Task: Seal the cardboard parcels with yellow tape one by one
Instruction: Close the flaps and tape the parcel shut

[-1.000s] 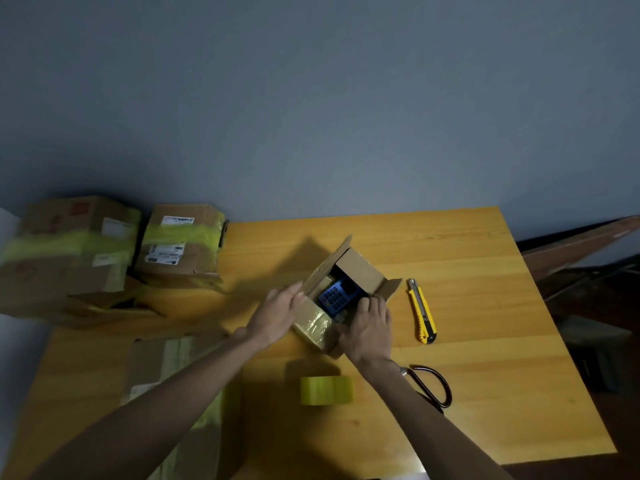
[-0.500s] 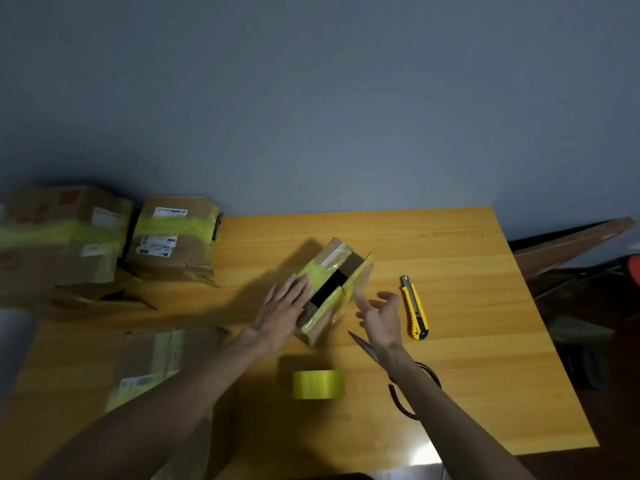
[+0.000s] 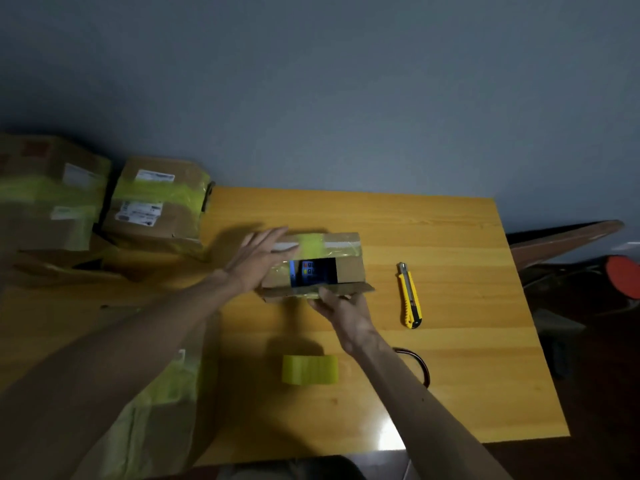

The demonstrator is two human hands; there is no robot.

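Now the small parcel (image 3: 349,271) sits about the middle of the bench (image 3: 450,237), a little toward the far edge. Its top is not closed: a dark gap between the flaps shows a blue item inside.

The left hand (image 3: 258,261) lies flat across the far-left part of the top, fingers straight. It holds nothing and only presses the far flap down. The right hand (image 3: 341,311) has its grip pinched on the near flap (image 3: 356,289) at the edge.

To do this well, I judge, the near flap should be brought over until the edges meet with no gap, while the left palm presses. Only then should a hand go for the tape roll (image 3: 310,369), which stands toward the near edge. Old yellow strips on the flaps may spring them apart.

A yellow knife (image 3: 410,296) lies toward the right edge, and sealed parcels (image 3: 156,206) crowd the far-left corner.
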